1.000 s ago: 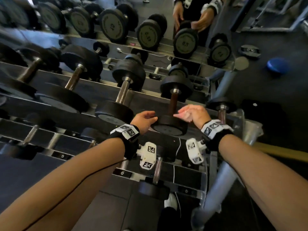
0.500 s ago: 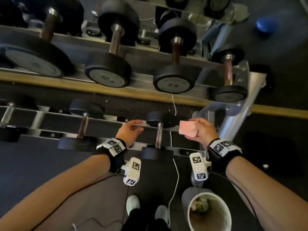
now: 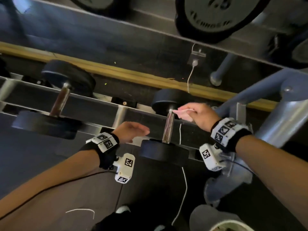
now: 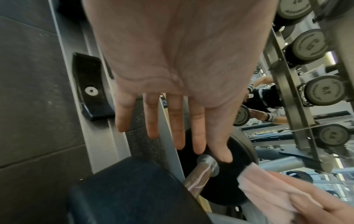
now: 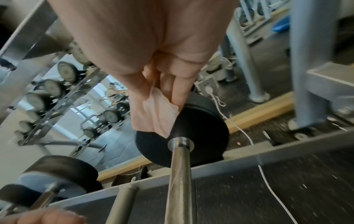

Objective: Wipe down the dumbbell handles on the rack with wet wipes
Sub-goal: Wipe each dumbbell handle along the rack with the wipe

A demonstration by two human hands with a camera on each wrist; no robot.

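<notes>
The setting is a gym floor with a tiered dumbbell rack (image 3: 106, 104) running across the frame. At left centre, a neighbouring dumbbell (image 3: 55, 104) sits unattended. Moving right, the left hand (image 3: 131, 131) hovers with fingers extended and relaxed, holding nothing, just beside the near weight head. At centre, the target handle (image 3: 168, 127) stands exposed on the lowest tier. To its right, the right hand (image 3: 200, 114) pinches a folded wet wipe (image 3: 184, 114) at the handle's far end. Judged step: start of the wipe stroke; next, wrap the wipe round the bar and draw it toward the near head. Legible marking: "7.5" on the plate (image 3: 215, 15) at upper right.
</notes>
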